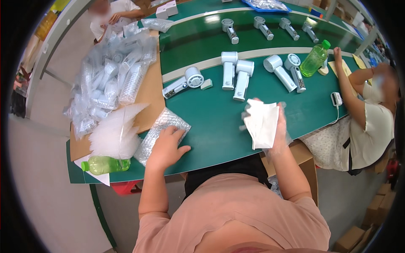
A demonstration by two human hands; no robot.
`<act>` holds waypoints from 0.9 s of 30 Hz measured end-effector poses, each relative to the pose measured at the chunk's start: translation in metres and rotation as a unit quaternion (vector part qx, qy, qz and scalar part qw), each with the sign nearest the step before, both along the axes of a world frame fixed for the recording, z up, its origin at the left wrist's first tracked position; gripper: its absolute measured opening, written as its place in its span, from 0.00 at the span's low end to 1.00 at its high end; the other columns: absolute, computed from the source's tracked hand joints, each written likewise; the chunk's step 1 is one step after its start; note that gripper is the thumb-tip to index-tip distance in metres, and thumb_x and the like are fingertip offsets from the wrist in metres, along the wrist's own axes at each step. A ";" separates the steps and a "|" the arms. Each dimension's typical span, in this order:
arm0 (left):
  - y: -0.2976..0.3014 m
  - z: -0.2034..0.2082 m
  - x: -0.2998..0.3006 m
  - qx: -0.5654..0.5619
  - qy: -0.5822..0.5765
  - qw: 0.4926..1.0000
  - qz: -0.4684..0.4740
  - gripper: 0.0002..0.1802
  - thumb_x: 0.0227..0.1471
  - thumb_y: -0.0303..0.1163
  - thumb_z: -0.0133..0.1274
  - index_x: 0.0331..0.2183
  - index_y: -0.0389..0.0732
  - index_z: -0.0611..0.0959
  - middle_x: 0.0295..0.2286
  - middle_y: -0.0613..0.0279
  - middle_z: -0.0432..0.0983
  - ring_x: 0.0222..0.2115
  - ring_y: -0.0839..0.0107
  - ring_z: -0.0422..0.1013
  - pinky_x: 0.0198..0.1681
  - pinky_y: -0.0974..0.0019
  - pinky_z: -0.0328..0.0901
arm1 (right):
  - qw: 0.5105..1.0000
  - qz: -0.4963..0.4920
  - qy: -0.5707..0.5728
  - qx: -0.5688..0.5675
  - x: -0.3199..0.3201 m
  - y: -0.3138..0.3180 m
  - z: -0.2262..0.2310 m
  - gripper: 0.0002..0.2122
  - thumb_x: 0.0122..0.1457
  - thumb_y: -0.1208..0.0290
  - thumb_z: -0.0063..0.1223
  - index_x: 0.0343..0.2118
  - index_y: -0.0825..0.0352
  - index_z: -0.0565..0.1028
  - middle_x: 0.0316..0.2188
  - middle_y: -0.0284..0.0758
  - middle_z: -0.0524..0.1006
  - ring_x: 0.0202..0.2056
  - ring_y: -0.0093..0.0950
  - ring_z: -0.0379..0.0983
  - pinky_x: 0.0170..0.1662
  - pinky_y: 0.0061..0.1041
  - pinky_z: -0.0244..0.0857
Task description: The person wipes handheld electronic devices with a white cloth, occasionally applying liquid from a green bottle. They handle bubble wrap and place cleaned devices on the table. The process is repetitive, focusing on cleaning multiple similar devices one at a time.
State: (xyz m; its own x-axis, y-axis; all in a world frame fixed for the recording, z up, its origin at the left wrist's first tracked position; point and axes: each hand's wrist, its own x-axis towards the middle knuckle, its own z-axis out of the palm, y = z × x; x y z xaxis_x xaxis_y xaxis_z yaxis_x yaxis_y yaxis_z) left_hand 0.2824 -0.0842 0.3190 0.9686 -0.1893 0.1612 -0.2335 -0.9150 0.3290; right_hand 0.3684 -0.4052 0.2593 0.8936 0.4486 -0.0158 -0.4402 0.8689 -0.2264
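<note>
- Green table [202, 143]: it carries the silvery bubble-wrap pouch [156, 130], which lies flat near the front edge, at the person's left.
- The pouch: its long axis slants from near left to far right, beneath the left hand [167, 146], the nearer of the 2; the right hand [279, 131] is well apart to the right. From the left fingers, more pouch reaches ahead and back toward the near left.
- Its look: shiny, translucent, dimpled all over, seemingly thin; whether anything is inside, I cannot tell.
- White sheets [263, 126]: a loose, uneven stack held up in the right hand.
- Fingers: left ones loosely spread on the pouch, thumb out; right ones curled around the sheets, partly hidden.
</note>
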 end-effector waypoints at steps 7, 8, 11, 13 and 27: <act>0.016 -0.054 0.034 -0.113 -0.170 0.978 0.036 0.05 0.53 0.21 0.55 0.34 0.33 0.77 0.29 0.48 0.72 0.32 0.49 0.70 0.36 0.53 0.65 | 0.982 -0.087 -0.170 0.010 0.090 -0.024 0.044 0.39 0.66 0.39 0.29 0.65 0.73 0.60 0.63 0.48 0.67 0.63 0.48 0.63 0.68 0.48 0.53; 0.022 -0.042 0.042 -0.137 -0.220 0.962 0.086 0.04 0.54 0.21 0.54 0.35 0.34 0.77 0.29 0.50 0.71 0.30 0.53 0.70 0.35 0.56 0.66 | 0.974 -0.091 -0.204 0.023 0.105 -0.027 0.048 0.39 0.66 0.39 0.29 0.66 0.73 0.60 0.63 0.48 0.66 0.63 0.48 0.62 0.68 0.48 0.53; 0.035 0.018 0.066 -0.234 -0.384 0.863 0.231 0.03 0.59 0.22 0.51 0.36 0.34 0.78 0.29 0.57 0.72 0.28 0.64 0.68 0.33 0.62 0.65 | 0.959 -0.248 -0.073 -0.116 0.147 -0.033 0.046 0.40 0.65 0.40 0.30 0.66 0.74 0.58 0.64 0.49 0.65 0.64 0.49 0.61 0.69 0.48 0.51; 0.051 0.050 0.087 -0.328 -0.481 0.767 0.269 0.05 0.59 0.24 0.51 0.37 0.34 0.79 0.30 0.59 0.72 0.30 0.67 0.68 0.35 0.64 0.65 | 0.970 -0.122 -0.210 0.020 0.162 -0.054 0.010 0.41 0.65 0.39 0.30 0.66 0.75 0.58 0.64 0.50 0.65 0.64 0.50 0.60 0.69 0.48 0.51; 0.018 0.013 0.230 -0.201 -0.274 0.932 0.128 0.21 0.51 0.33 0.61 0.46 0.35 0.81 0.44 0.48 0.76 0.46 0.53 0.72 0.53 0.57 0.65 | 0.977 -0.212 0.023 -0.028 0.162 -0.046 0.007 0.40 0.66 0.34 0.17 0.55 0.69 0.70 0.55 0.49 0.73 0.57 0.48 0.70 0.61 0.50 0.65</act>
